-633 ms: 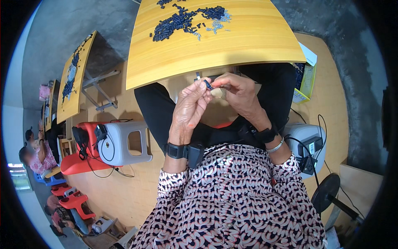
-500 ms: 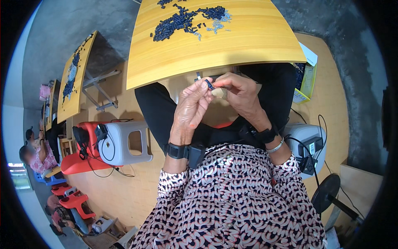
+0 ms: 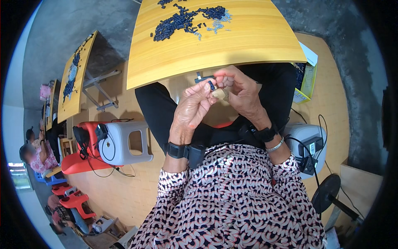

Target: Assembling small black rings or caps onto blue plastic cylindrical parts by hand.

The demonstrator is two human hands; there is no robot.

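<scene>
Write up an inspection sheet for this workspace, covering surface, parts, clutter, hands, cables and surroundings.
Surface: wooden table, its parts grouped toward the far side.
Parts: dark pile, with pale bits to its right.
Clutter: yellow box by the table's near right corner.
Hands: left hand has a dark piece in its fingers; right hand close by, fingers bent, contents unclear.
Cables: black cables around the grey stools on both sides.
Surroundings: second table, red chairs and seated people at left.
</scene>
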